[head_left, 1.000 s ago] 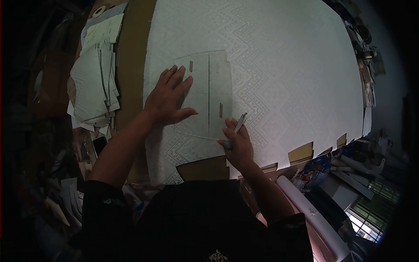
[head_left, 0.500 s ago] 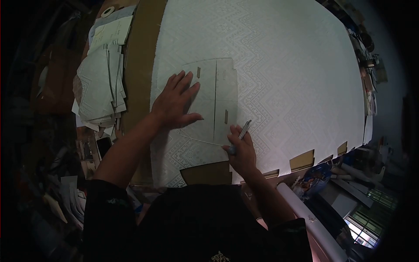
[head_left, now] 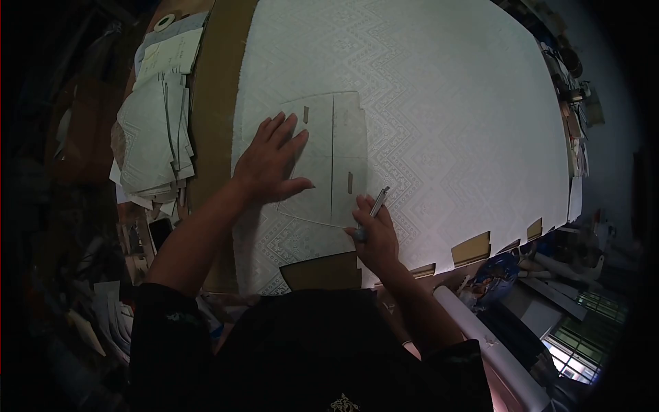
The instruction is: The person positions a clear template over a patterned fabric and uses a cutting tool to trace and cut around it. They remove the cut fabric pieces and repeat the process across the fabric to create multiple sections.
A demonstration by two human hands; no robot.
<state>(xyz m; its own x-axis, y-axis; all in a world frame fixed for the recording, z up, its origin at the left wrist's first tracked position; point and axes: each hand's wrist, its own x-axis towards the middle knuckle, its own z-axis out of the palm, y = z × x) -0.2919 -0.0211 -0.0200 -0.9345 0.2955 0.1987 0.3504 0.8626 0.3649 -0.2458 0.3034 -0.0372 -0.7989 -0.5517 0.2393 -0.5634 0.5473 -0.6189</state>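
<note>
A pale pattern piece (head_left: 350, 137), marked with a dark lengthwise line and two small slots, lies on white patterned fabric (head_left: 453, 144). My left hand (head_left: 271, 161) presses flat on its left part with fingers spread. Near the lower right corner of the pattern piece, my right hand (head_left: 377, 240) is closed around a slim silver pen (head_left: 379, 200). Its clip end points up and away from me, while the lower end is partly hidden by my fingers. My right thumb lies right at the pattern's bottom edge.
Stacked paper patterns (head_left: 147, 137) and a roll of tape (head_left: 165, 23) lie along the left side. Cut-out gaps (head_left: 322, 271) along the fabric's near edge show the brown table. A white roll (head_left: 473, 329) leans at lower right; a phone (head_left: 160, 232) sits at left.
The whole view has shifted slightly, so the table and things on it appear a little further left. Both hands keep nearly the same places on the pattern piece, and the pen stays in my right hand.
</note>
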